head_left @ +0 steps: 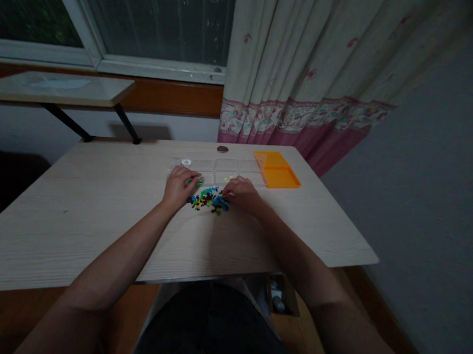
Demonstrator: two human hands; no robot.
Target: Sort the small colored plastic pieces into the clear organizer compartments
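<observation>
A loose pile of small coloured pieces (pixel 209 199), mostly blue, green, yellow and dark brown, lies on the table in front of a clear plastic compartment box (pixel 226 165). My left hand (pixel 177 187) rests at the box's front left, thumb and fingers apart around some green pieces (pixel 200 182) that seem to lie in a compartment. My right hand (pixel 243 193) is at the right edge of the pile, its fingertips pinched together; whatever is between them is too small to make out. Some pale yellowish pieces (pixel 228 179) show in a front middle compartment.
An orange translucent lid or tray (pixel 281 176) sits at the box's right end. Behind the box lies a dark oval spot (pixel 222 149) on the pale wooden table (pixel 103 228). A raised shelf (pixel 66 90) stands at the back left; a curtain (pixel 283 88) hangs behind.
</observation>
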